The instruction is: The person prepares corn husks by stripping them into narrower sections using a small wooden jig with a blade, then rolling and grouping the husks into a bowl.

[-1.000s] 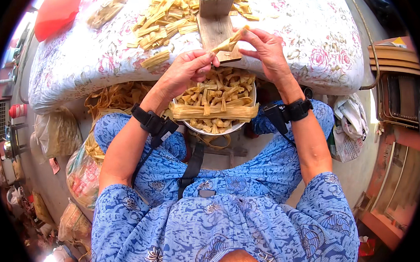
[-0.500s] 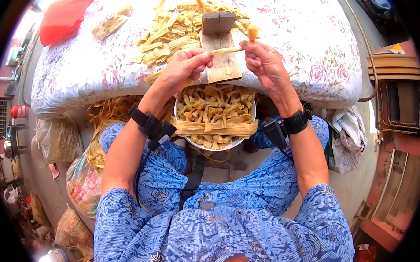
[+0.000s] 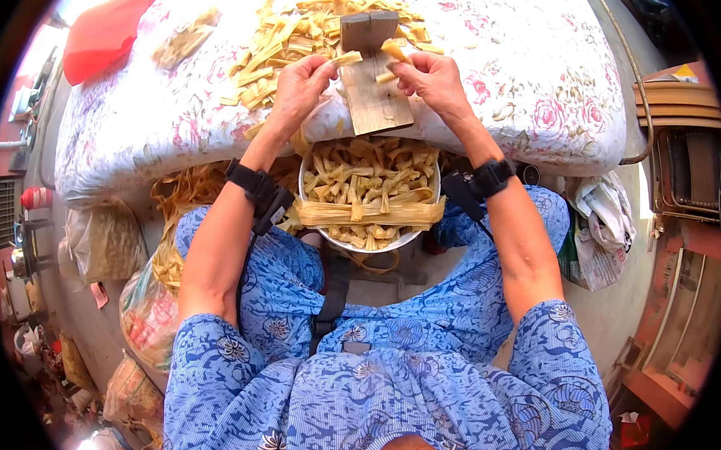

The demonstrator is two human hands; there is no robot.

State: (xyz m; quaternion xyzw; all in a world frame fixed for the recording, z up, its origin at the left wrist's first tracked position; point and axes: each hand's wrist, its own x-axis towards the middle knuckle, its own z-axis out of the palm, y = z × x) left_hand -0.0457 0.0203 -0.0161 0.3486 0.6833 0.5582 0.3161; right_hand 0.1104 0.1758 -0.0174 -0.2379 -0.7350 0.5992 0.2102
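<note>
My left hand [image 3: 301,88] pinches a short strip of pale yellow husk [image 3: 348,58] by the left side of a wooden board [image 3: 378,107]. Across the board, my right hand [image 3: 432,79] closes on a small rolled husk [image 3: 394,51]. A short pale end [image 3: 385,77] also sticks out below its fingertips. The board lies on the covered surface with an upright wooden block [image 3: 369,31] at its far end. Behind my left hand spreads a pile of cut husk strips [image 3: 282,50]. Below the board, between my knees, stands a white basin [image 3: 438,185] full of knotted husk pieces [image 3: 357,173].
A bundle of long husk strips [image 3: 372,214] lies across the basin. The flowered cloth [image 3: 523,73] covers the work surface, with a red bag [image 3: 104,35] at far left. Loose husks [image 3: 173,233] and plastic bags [image 3: 104,240] sit at lower left, another bag [image 3: 600,226] at right.
The husk strip stretched between my hands is now in separate pieces. My right hand has shifted left toward the board, tilting the rolled husk. My left hand has moved slightly away from me.
</note>
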